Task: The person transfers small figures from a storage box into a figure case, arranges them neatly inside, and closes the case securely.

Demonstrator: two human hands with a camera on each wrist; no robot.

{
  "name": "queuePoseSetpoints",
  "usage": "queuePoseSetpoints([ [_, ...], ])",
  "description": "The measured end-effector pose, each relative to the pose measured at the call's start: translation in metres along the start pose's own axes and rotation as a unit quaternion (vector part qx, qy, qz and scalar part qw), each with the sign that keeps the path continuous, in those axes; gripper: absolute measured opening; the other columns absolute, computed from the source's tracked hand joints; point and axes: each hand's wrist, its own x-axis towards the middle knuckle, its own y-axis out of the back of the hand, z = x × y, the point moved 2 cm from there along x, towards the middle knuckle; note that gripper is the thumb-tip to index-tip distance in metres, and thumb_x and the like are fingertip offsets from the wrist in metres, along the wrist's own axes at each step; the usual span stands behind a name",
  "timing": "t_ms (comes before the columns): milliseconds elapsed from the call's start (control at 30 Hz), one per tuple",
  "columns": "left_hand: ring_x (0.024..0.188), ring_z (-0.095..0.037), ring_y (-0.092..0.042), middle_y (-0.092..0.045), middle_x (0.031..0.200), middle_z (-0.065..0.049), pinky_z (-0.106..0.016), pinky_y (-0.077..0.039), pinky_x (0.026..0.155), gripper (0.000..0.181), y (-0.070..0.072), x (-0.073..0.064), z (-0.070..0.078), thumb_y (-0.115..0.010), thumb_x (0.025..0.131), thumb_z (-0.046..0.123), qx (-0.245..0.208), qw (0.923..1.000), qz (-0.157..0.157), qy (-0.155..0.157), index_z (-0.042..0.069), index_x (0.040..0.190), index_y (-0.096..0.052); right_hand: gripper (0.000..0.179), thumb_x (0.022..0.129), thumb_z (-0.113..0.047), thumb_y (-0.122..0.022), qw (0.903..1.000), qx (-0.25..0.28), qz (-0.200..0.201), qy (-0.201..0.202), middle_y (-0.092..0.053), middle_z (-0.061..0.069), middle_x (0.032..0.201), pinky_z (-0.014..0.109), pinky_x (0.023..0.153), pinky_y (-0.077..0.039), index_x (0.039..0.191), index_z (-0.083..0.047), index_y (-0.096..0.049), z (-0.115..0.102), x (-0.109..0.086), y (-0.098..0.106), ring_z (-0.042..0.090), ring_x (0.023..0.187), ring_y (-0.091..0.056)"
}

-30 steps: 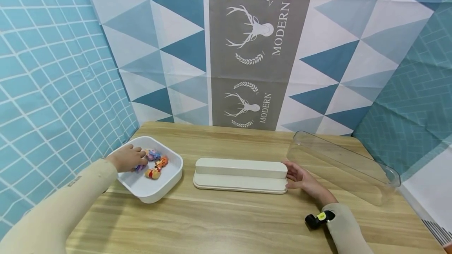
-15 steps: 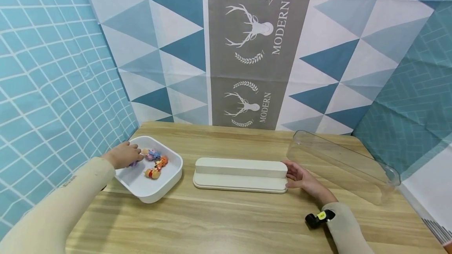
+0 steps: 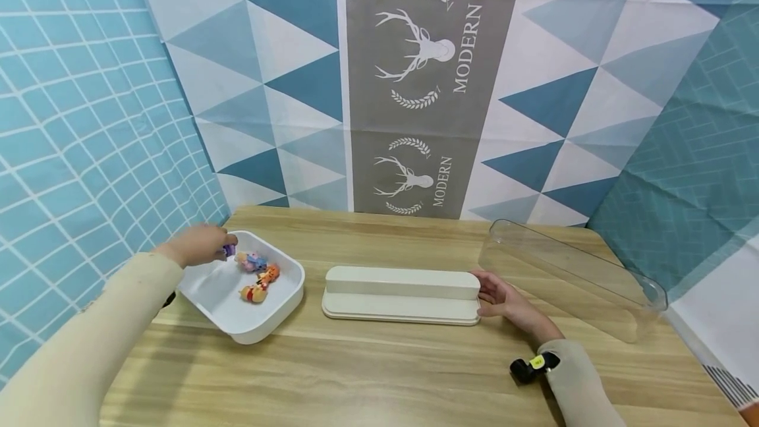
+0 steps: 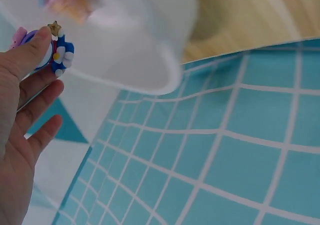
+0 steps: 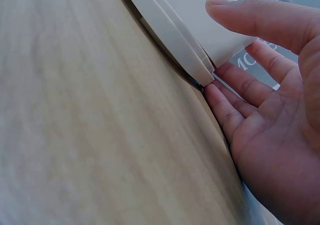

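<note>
My left hand (image 3: 198, 246) is raised over the far-left side of a white plastic tub (image 3: 261, 331), pinching a small figurine (image 4: 62, 52) between thumb and fingertips. The figurine is purple and blue with a gold star on top; the fingers hide part of it. Inside the tub lie a blue-and-pink figurine (image 3: 252, 261), an orange one (image 3: 269, 274) and a yellow one in red (image 3: 253, 292). My right hand (image 3: 506, 303) touches the right end of a long cream two-step stand (image 3: 400, 309), its fingers against the end and its thumb over the lower step in the right wrist view.
A long clear plastic cover (image 3: 569, 272) lies at the right of the wooden table (image 3: 367, 374). Behind the table hangs a patterned cloth (image 3: 409, 84), and a blue checked cloth (image 3: 89, 117) borders the left side, close to the tub.
My left hand has lifted the purple-and-blue figurine out from among the others and drawn back leftward and up with it. The right hand and the stand keep their place.
</note>
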Motion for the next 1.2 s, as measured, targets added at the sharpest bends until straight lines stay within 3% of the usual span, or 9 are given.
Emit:
queuePoseSetpoints([
  [133, 0.076, -0.024, -0.065, -0.067, 0.084, -0.004, -0.046, -0.056, 0.071, 0.02, 0.014, 0.004, -0.003, -0.077, 0.085, 0.01, -0.061, 0.9972, 0.025, 0.036, 0.0, 0.1, -0.069, 0.075, 0.084, 0.011, -0.067, 1.0, 0.001, 0.0, 0.0, -0.05, -0.011, 0.134, 0.017, 0.1, -0.041, 0.142, 0.022, -0.02, 0.0, 0.0, -0.001, 0.003, 0.122, -0.052],
  [267, 0.085, -0.029, -0.067, -0.069, 0.094, -0.011, -0.05, -0.056, 0.077, 0.027, 0.027, 0.007, -0.002, -0.072, 0.09, 0.011, -0.124, 0.989, 0.036, 0.071, -0.007, 0.11, -0.065, 0.074, 0.085, 0.01, -0.067, 1.0, -0.003, 0.005, -0.008, -0.05, -0.01, 0.135, 0.017, 0.101, -0.041, 0.143, 0.021, -0.022, -0.001, 0.0, -0.001, 0.003, 0.122, -0.051],
  [433, 0.087, -0.03, -0.066, -0.069, 0.098, -0.015, -0.048, -0.057, 0.076, 0.038, 0.039, 0.009, -0.002, -0.069, 0.093, 0.013, -0.218, 0.9688, 0.052, 0.106, -0.012, 0.12, -0.059, 0.072, 0.086, 0.009, -0.067, 0.9997, -0.002, 0.012, -0.021, -0.05, -0.005, 0.136, 0.018, 0.101, -0.04, 0.143, 0.02, -0.025, -0.003, 0.001, -0.001, 0.003, 0.122, -0.051],
  [567, 0.088, -0.028, -0.066, -0.07, 0.1, -0.014, -0.047, -0.057, 0.077, 0.039, 0.044, 0.01, -0.004, -0.067, 0.095, 0.015, -0.273, 0.9529, 0.066, 0.116, -0.012, 0.123, -0.058, 0.071, 0.085, 0.011, -0.067, 0.9999, 0.001, 0.007, -0.016, -0.05, -0.004, 0.136, 0.018, 0.101, -0.041, 0.142, 0.02, -0.025, -0.002, 0.001, -0.002, 0.003, 0.122, -0.052],
  [767, 0.089, -0.023, -0.064, -0.07, 0.1, -0.011, -0.046, -0.055, 0.082, 0.04, 0.052, 0.014, -0.002, -0.065, 0.098, 0.022, -0.313, 0.9355, 0.08, 0.144, -0.007, 0.125, -0.06, 0.072, 0.085, 0.01, -0.067, 0.9998, -0.003, 0.011, -0.018, -0.05, -0.005, 0.136, 0.017, 0.101, -0.041, 0.142, 0.02, -0.025, -0.003, 0.0, -0.001, 0.003, 0.122, -0.052],
  [900, 0.086, -0.019, -0.061, -0.069, 0.098, -0.009, -0.038, -0.054, 0.08, 0.044, 0.057, 0.016, 0.0, -0.064, 0.098, 0.03, -0.335, 0.9218, 0.092, 0.171, -0.002, 0.127, -0.061, 0.072, 0.086, 0.008, -0.068, 0.9993, -0.012, 0.021, -0.03, -0.05, -0.004, 0.136, 0.018, 0.102, -0.04, 0.143, 0.019, -0.026, -0.004, -0.001, -0.001, 0.003, 0.122, -0.051],
  [1033, 0.086, -0.016, -0.065, -0.069, 0.1, -0.01, -0.029, -0.054, 0.078, 0.048, 0.062, 0.019, 0.003, -0.064, 0.098, 0.036, -0.373, 0.903, 0.105, 0.186, 0.0, 0.129, -0.061, 0.073, 0.086, 0.007, -0.068, 0.9989, -0.014, 0.025, -0.037, -0.049, -0.003, 0.137, 0.018, 0.102, -0.04, 0.144, 0.018, -0.026, -0.005, -0.001, -0.001, 0.003, 0.122, -0.051],
  [1200, 0.089, -0.015, -0.07, -0.068, 0.108, -0.014, -0.035, -0.056, 0.084, 0.054, 0.067, 0.024, 0.009, -0.064, 0.098, 0.039, -0.42, 0.8814, 0.109, 0.187, 0.0, 0.134, -0.057, 0.073, 0.086, 0.007, -0.069, 0.9988, -0.012, 0.027, -0.039, -0.05, -0.007, 0.135, 0.018, 0.102, -0.04, 0.144, 0.018, -0.026, -0.004, -0.002, -0.001, 0.002, 0.122, -0.051],
])
